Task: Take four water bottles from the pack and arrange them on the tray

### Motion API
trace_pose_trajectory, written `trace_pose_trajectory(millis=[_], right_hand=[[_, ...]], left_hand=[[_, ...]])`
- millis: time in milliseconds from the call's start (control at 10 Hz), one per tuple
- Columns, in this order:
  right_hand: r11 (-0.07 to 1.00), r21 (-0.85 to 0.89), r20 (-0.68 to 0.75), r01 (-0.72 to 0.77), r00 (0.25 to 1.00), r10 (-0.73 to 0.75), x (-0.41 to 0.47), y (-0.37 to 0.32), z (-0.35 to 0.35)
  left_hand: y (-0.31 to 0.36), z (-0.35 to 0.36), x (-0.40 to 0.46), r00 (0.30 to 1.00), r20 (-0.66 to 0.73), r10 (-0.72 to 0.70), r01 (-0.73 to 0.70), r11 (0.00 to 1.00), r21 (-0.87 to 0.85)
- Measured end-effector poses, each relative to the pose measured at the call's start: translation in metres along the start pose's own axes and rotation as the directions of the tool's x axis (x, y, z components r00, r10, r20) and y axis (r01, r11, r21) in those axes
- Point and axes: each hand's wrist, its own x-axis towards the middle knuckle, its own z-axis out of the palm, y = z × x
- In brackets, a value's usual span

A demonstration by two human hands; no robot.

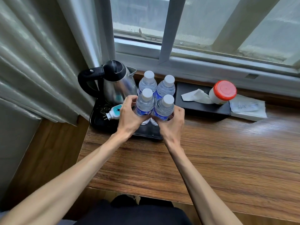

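Head view: both hands' fingers (129, 99) around front bottles (145, 103).

Head-worn view, looking forward and down.
It sits close above the brown wooden table (211, 151), facing the grey-framed window (170, 30) behind it.

Kettle (116, 83) tight against bottles (155, 98)

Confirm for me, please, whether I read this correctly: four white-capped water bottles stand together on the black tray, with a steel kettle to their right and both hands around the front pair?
One detail is off. The head view shows the kettle to the left of the bottles, not the right. Otherwise correct: all four stand on the black tray, with the left hand and right hand around the front pair.
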Motion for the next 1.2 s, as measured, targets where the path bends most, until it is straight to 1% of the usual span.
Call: trace_pose_trajectory(millis=[200,400,500,700,800,900,1100,1200], right_hand=[[0.998,0.05,0.006,-0.036,0.999,0.035,0.003,-0.002,0.006],[0.998,0.047,0.012,-0.036,0.999,0.035,0.001,-0.002,0.008],[0.997,0.059,0.008,-0.05,0.999,0.05,0.0,0.001,0.011],[0.995,0.081,0.013,-0.055,0.998,0.054,0.0,0.0,0.013],[0.996,0.065,0.026,-0.057,0.998,0.055,-0.001,0.001,0.012],[0.998,0.051,0.05,-0.026,0.998,0.024,-0.001,0.003,0.011],[0.996,0.057,0.136,-0.066,0.989,0.057,-0.01,0.001,0.004],[0.995,0.071,0.165,-0.064,0.985,0.052,-0.014,-0.014,-0.006]], left_hand=[[-0.008,-0.001,0.002,1.0,-0.018,0.008,-0.008,1.0,0.012],[-0.008,-0.004,0.004,1.0,0.025,0.018,-0.019,1.0,0.022],[-0.007,-0.007,0.004,0.997,0.057,0.044,-0.046,0.998,0.034],[-0.004,-0.009,0.006,0.995,0.076,0.063,-0.068,0.996,0.063],[-0.004,-0.01,0.006,0.994,0.093,0.064,-0.069,0.996,0.056],[0.001,-0.011,0.006,0.991,0.119,0.066,-0.075,0.995,0.07],[0.01,-0.019,0.0,0.978,0.198,0.058,-0.073,0.995,0.072],[0.018,-0.026,-0.007,0.966,0.242,0.088,-0.109,0.991,0.075]])
